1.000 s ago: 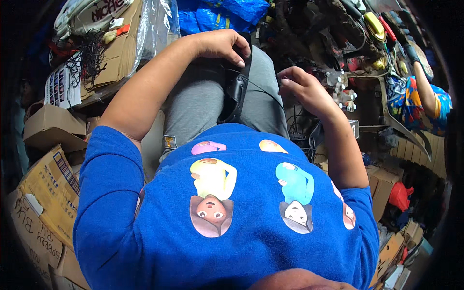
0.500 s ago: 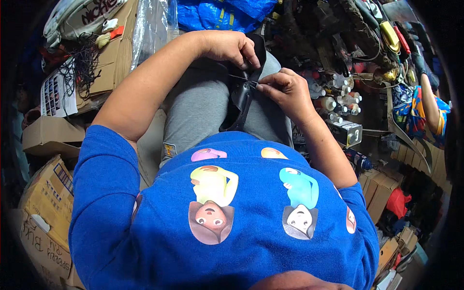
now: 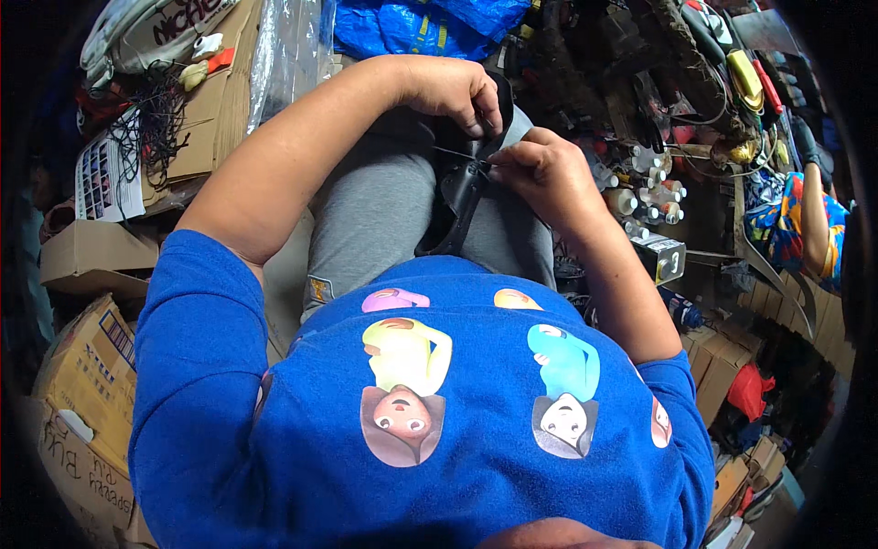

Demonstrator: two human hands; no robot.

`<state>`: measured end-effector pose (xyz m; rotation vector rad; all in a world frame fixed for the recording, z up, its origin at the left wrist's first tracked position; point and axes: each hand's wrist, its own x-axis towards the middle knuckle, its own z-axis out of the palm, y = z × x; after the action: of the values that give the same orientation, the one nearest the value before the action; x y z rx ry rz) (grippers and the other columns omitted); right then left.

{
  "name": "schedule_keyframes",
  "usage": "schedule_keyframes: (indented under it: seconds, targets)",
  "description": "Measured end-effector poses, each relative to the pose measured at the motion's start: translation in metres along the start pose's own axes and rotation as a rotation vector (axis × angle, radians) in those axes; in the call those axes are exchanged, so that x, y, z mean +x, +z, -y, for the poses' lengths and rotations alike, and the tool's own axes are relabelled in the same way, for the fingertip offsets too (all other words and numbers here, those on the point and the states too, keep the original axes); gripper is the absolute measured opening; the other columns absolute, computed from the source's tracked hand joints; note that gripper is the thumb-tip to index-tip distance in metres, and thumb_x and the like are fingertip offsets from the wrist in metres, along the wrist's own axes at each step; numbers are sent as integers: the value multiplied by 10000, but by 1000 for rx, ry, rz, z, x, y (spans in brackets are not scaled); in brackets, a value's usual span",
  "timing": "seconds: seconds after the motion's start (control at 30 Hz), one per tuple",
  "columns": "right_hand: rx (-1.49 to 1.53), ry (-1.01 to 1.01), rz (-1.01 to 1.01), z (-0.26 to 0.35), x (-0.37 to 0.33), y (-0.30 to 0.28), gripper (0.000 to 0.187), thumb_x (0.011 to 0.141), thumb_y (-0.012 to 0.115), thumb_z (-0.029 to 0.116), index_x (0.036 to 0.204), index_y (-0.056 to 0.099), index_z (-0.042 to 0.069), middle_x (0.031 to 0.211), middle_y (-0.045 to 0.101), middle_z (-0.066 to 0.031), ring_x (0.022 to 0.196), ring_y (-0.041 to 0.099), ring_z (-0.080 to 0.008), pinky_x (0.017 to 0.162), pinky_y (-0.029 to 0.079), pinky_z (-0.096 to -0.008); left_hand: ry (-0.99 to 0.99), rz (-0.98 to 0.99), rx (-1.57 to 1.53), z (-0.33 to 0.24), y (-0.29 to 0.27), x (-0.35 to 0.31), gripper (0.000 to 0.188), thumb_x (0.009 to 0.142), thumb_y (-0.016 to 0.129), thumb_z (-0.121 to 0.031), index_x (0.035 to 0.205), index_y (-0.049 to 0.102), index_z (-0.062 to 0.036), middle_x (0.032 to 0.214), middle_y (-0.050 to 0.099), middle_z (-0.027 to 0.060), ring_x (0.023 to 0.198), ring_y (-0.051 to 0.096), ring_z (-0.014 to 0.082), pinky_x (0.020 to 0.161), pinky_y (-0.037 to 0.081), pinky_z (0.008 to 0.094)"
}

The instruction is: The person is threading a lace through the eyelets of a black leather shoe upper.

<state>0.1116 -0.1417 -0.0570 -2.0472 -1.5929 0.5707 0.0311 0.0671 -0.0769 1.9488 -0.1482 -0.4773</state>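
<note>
A black leather shoe point(image 3: 460, 188) rests on my lap between my thighs, its opening towards me. My left hand point(image 3: 462, 94) reaches over its far part, the fingers curled down and closed on the leather; the fingertips are partly hidden. On the shoe's right side my right hand point(image 3: 544, 166) pinches a thin dark lace between thumb and forefinger, close to the leather. A thin strand of lace point(image 3: 450, 151) sticks out to the left across the shoe's upper, over my grey trousers point(image 3: 370, 215).
Cardboard boxes point(image 3: 91, 261) and a tangle of black cords point(image 3: 146, 123) lie to the left. Ahead is a blue plastic bag point(image 3: 425, 27). Several small bottles point(image 3: 645, 197) stand to the right. Another person's arm point(image 3: 812, 215) shows at the far right.
My left hand has shifted slightly to the right over the shoe. My right hand stays at the shoe's side, still pinching the lace.
</note>
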Motion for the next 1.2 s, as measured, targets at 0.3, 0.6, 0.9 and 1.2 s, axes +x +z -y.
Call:
schedule_keyframes:
  seconds: [0.3, 0.6, 0.9, 1.2]
  targets:
    - [26, -69, 95, -2, 10, -7, 166, 710, 709, 122, 874, 715, 143, 750, 579, -108, 716, 603, -279, 647, 492, -360, -5, 18, -39, 5, 1, 7, 230, 711, 704, -93, 931, 696, -31, 832, 559, 34, 850, 555, 155, 780, 437, 269]
    - [79, 23, 6, -4, -12, 0, 216, 698, 703, 89, 908, 709, 139, 749, 577, -102, 717, 600, -284, 644, 490, -366, 12, 9, 115, -10, 5, -10, 315, 733, 688, -120, 1041, 677, -54, 815, 524, 60, 823, 533, 186, 752, 428, 301]
    - [-41, -108, 15, -4, 6, -14, 126, 713, 669, 85, 828, 701, 127, 765, 595, -114, 727, 612, -298, 648, 502, -377, 4, 60, 105, -11, -1, 0, 305, 746, 665, -67, 1050, 682, -74, 768, 469, 36, 791, 492, 156, 746, 409, 274]
    - [52, -81, 49, -8, 0, -7, 123, 716, 661, 95, 830, 699, 121, 765, 596, -122, 722, 613, -304, 648, 505, -389, 38, 29, 64, -6, 2, 1, 275, 758, 659, -72, 1031, 686, -67, 774, 476, 26, 802, 492, 150, 752, 409, 265]
